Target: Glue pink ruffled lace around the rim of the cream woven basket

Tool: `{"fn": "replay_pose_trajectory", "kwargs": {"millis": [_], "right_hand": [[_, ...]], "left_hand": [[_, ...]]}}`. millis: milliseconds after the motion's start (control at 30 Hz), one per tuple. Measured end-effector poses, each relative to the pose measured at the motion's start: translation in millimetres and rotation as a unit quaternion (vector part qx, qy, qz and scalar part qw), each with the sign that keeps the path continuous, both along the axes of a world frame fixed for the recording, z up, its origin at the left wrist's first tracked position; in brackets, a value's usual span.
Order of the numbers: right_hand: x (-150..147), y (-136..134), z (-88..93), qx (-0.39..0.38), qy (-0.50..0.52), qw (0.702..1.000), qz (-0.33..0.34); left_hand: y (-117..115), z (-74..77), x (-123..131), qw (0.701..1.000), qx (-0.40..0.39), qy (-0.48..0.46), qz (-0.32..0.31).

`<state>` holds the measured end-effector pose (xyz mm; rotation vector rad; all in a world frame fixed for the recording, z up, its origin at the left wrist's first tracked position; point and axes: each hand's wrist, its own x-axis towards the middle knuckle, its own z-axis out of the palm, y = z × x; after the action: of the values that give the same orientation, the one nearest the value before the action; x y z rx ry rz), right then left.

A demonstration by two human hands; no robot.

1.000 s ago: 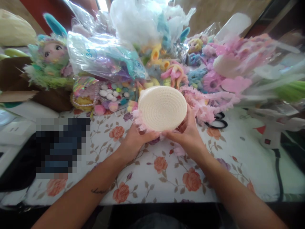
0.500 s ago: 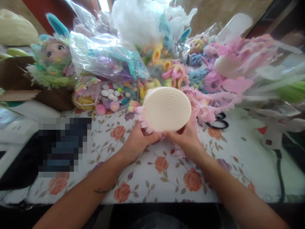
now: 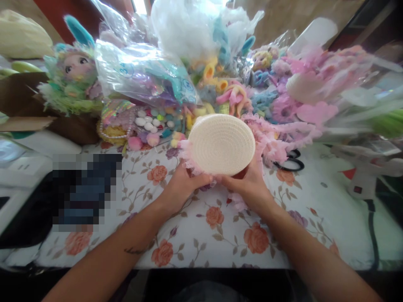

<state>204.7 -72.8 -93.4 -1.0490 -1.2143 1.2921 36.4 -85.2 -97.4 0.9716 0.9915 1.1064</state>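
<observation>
Between my hands is a cream straw piece (image 3: 222, 144) of spirally stitched braid, its round flat side facing me; whether it is a small hat or a basket I cannot tell. Pink ruffled lace (image 3: 192, 158) runs along its left and lower edge. My left hand (image 3: 184, 182) grips the lower left, thumb along the bottom edge. On the lower right, my right hand (image 3: 248, 182) does the same, its thumb tip close to the other one. My remaining fingers are mostly hidden behind the piece. More pink lace trim (image 3: 277, 134) trails to the right.
Black-handled scissors (image 3: 291, 163) lie at right on the flowered tablecloth (image 3: 163, 251). Pompoms (image 3: 135, 143), beads (image 3: 151, 123), bagged plush parts (image 3: 147, 75) and a doll (image 3: 75, 69) crowd the back. A cardboard box (image 3: 27, 100) stands left; a blurred dark patch (image 3: 90, 188) lies nearer.
The straw piece is tilted slightly more toward me, showing a little more of its round face. Both hands keep their grip. The whole view has shifted slightly.
</observation>
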Motion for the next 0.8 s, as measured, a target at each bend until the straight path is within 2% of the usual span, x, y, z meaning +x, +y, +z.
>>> {"fn": "replay_pose_trajectory", "kwargs": {"millis": [367, 533, 667, 800], "right_hand": [[-0.7, -3.1, -5.9, -0.005, -0.027, 0.999, -0.027], [2.8, -1.6, -5.9, 0.069, -0.021, 0.996, -0.046], [2.2, -2.8, -4.7, 0.091, -0.025, 0.993, -0.07], [-1.3, -4.8, -2.1, 0.104, -0.027, 0.992, -0.067]], "left_hand": [[-0.7, -2.5, 1.1, 1.0, -0.024, 0.0, 0.005], [-0.2, 0.6, 0.9, 1.0, -0.015, -0.025, 0.001], [-0.3, 5.9, 1.5, 0.999, -0.02, 0.027, 0.014], [-1.2, 6.2, 0.9, 0.994, -0.042, 0.095, 0.014]]}}
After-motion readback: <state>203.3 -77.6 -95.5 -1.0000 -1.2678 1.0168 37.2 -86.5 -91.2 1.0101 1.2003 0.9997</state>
